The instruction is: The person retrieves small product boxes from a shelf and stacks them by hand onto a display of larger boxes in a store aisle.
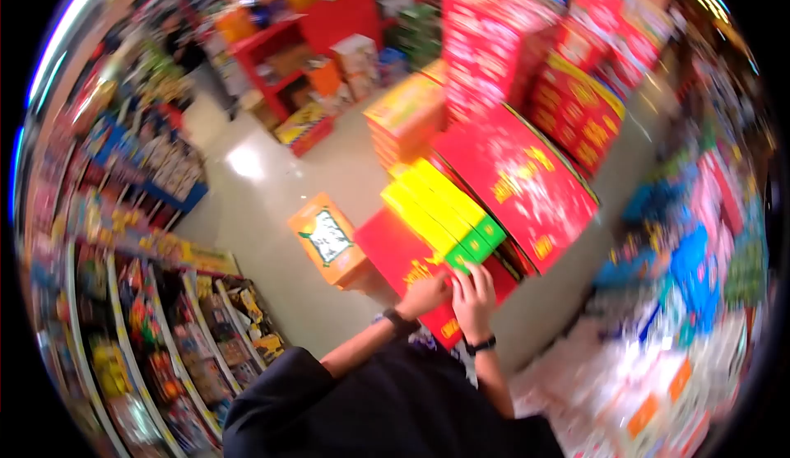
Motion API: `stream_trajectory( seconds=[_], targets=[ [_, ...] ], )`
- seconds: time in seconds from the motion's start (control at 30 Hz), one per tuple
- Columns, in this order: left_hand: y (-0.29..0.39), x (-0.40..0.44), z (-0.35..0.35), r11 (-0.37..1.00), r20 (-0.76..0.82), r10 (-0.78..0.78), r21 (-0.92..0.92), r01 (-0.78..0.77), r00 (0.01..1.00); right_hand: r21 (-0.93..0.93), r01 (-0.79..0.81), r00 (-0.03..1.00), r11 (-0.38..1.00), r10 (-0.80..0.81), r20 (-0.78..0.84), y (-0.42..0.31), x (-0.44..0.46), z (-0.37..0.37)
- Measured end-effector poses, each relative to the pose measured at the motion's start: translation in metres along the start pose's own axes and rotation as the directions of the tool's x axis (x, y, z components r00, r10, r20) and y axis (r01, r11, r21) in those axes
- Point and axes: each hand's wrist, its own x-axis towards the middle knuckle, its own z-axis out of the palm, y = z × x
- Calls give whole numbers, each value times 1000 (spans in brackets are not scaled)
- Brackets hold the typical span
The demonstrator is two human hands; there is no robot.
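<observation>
Several long yellow boxes [432,209] with green ends lie side by side on a large red carton [391,248]. At their near green end [461,259], both of my hands meet. My left hand [426,294] is closed over the red carton, thumb and fingers pressed together; what it pinches, if anything, is hidden. Beside it, my right hand [473,300] has its fingers stretched out, the tips at the green end of the nearest box. Blur hides whether those fingertips press on the box or only hover against it.
A larger red carton [527,186] stands right beside the yellow boxes. Red boxes [494,46] and orange boxes [403,120] are stacked beyond. An orange carton [329,240] sits on the floor to the left. Packed shelves [156,318] line the left; plastic-wrapped goods [625,376] lie at right.
</observation>
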Motion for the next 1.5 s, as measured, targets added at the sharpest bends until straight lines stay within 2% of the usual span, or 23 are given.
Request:
stream_trajectory(
  seconds=[0.03, 0.13, 0.27, 0.37, 0.43, 0.47, 0.57, 0.67, 0.7, 0.77, 0.8, 0.93, 1.0, 1.07, 1.17, 1.27, 1.37, 1.5],
  targets=[
    [10, -6, -4, 1000, -63, -25, 14, 26, 998, 0, 3, 1000, 1000, -3, -11, 1, -8, 0],
    [3, -15, 6, 998, -41, 28, -62, -30, 999, 106, -27, 1000, 994, 27, 3, -2, -24, -3],
    [17, -38, -7, 991, -32, -20, -133, 15, 999, 224, -91, 992, 970, 68, 111, -17, -47, 5],
    [10, -59, 4, 982, -114, -42, -188, 20, 993, 269, -34, 983, 963, -16, 181, -22, -63, 14],
    [16, -77, -6, 966, -56, -128, -232, 112, 990, 293, -23, 974, 956, -44, 222, -27, -72, 18],
    [19, -89, -11, 933, -25, -179, -321, 162, 983, 310, -26, 966, 950, -56, 254, -30, -77, 19],
    [-3, -131, -5, 959, -141, -172, -250, 133, 975, 382, -2, 919, 924, -149, 365, -55, -84, 17],
    [-16, -195, -9, 948, -90, -318, -7, 318, 944, 456, 120, 806, 882, -355, 474, -76, -101, 27],
    [-20, -222, -8, 930, -155, -367, -98, 355, 917, 487, 145, 762, 861, -411, 500, -88, -108, 27],
    [-23, -281, 0, 873, -266, -470, -280, 399, 841, 576, 232, 681, 784, -554, 480, -114, -125, 32],
    [-26, -312, 12, 852, -397, -493, -402, 336, 774, 609, 257, 635, 751, -606, 479, -131, -134, 32],
    [-3, -441, 37, 802, -584, -592, -496, 333, 556, 714, 301, 457, 632, -753, 474, -212, -187, 19],
    [10, -506, 62, 719, -566, -688, -619, 316, 455, 762, 283, 380, 582, -798, 468, -246, -228, 2],
    [18, -556, 85, 628, -546, -774, -730, 270, 322, 826, 289, 327, 484, -861, 390, -281, -272, 2],
    [40, -622, 122, 569, -565, -820, -784, 250, 95, 893, 299, 140, 337, -941, 308, -322, -336, 1],
    [60, -677, 148, 496, -535, -837, -831, 250, -117, 936, 243, -14, 254, -964, 265, -374, -385, -11],
    [73, -728, 166, 463, -507, -820, -860, 214, -267, 970, 180, -164, 163, -967, 193, -420, -429, -18],
    [71, -800, 185, 416, -452, -806, -892, 177, -383, 983, 136, -295, 120, -943, 156, -481, -487, -12]
  ],
)
